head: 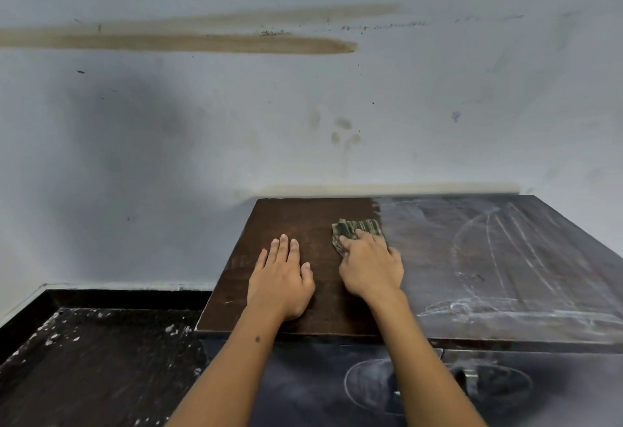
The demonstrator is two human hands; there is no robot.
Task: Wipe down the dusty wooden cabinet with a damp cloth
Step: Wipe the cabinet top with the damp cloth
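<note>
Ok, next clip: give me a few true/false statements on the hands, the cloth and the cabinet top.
1. The right hand presses the striped dark rag. True.
2. The left hand holds a second cloth. False: it lies flat and empty on the brown wooden cabinet top.
3. The top's right part is dusty. True.
4. The rag lies at the far right edge. False: it sits at the clean-dusty boundary.

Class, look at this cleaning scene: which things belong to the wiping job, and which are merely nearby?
Belong to the job:
cabinet
cloth
right hand, pressing the cloth
left hand, flat on the wiped part

Merely nearby:
stained wall
speckled dark floor
</note>
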